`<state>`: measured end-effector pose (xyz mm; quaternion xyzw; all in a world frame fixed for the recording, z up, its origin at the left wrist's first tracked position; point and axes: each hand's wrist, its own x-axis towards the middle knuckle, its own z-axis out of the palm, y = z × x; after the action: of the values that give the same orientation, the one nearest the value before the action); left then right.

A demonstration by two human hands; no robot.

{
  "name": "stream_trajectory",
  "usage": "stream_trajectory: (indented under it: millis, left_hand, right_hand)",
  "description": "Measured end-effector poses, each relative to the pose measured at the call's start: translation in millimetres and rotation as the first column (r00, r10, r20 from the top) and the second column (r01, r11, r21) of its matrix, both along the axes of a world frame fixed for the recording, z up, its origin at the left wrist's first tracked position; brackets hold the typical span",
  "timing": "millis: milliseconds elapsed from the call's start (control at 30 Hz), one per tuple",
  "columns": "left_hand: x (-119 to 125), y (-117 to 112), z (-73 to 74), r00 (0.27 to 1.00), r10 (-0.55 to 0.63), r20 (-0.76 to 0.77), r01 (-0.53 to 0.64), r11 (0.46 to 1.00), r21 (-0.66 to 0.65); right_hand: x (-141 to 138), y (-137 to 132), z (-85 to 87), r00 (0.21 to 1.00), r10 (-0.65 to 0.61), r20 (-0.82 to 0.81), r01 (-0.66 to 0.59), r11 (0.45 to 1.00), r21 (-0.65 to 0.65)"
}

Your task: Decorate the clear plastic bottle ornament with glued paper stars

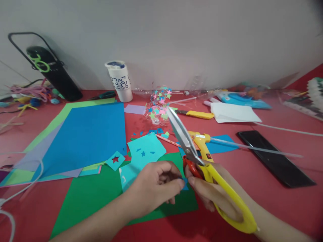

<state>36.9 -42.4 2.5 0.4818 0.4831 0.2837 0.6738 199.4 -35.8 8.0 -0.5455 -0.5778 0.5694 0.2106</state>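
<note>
In the head view, we've got both hands at work, close together above the green sheet (88, 198). The left hand (153, 185) grips a small blue paper piece (186, 185) between thumb and fingers, with just an edge poking out past the thumb tip. The right hand (212, 193) has its fingers round the red-and-yellow handles of the scissors (186, 144), whose blades slant up and away over the table, clear of the paper. And that's the key: the piece is tiny, so any snip calls for a firm pinch near its edge, fingertips tucked well back from the cutting line. Best, I'd say, to work near the pivot, where long blades give more control, and turn the paper rather than the wrist.

Just beyond, there's the turquoise paper (147, 144) and a turquoise square (116, 160) with a star-shaped hole. Look out for the yellow glue gun (203, 144) lying right behind the scissors; sensible to keep the blades and right wrist clear of it.
</note>
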Motion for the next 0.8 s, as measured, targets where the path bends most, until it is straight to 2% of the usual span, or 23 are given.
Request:
stream_trajectory:
  millis: [100, 167, 267, 367, 500, 667, 800]
  left_hand:
    - [1, 1, -2.4, 0.993, -0.01, 0.118, 0.018, 0.998, -0.067]
    - [0, 3, -1.7, 0.986, 0.032, 0.164, -0.018, 0.996, -0.088]
    - [-2, 6, 1.2, 0.978, 0.124, 0.17, -0.11, 0.99, -0.089]
    - [-1, 6, 1.8, 0.975, 0.123, 0.183, -0.108, 0.99, -0.088]
    - [1, 5, 0.2, 0.971, 0.139, 0.194, -0.121, 0.987, -0.101]
    - [-12, 11, 6.8, 0.913, 0.329, 0.24, -0.337, 0.941, -0.007]
    - [-27, 17, 15.8, 0.84, 0.435, 0.325, -0.487, 0.869, 0.093]
  right_hand:
    - [1, -1, -1.1, 0.994, -0.07, -0.079, 0.073, 0.996, 0.042]
    - [1, 0, -0.6, 0.993, -0.083, -0.087, 0.087, 0.995, 0.042]
    - [-2, 1, 3.5, 0.997, -0.071, -0.019, 0.071, 0.997, 0.015]
    - [-5, 2, 6.8, 0.999, -0.054, 0.01, 0.054, 0.998, -0.029]
    - [-2, 1, 2.2, 1.0, -0.024, -0.001, 0.024, 1.0, 0.0]
    - [13, 2, -7.3, 0.979, 0.154, -0.132, -0.129, 0.975, 0.181]
    - [20, 2, -7.3, 0.968, 0.238, -0.083, -0.217, 0.955, 0.202]
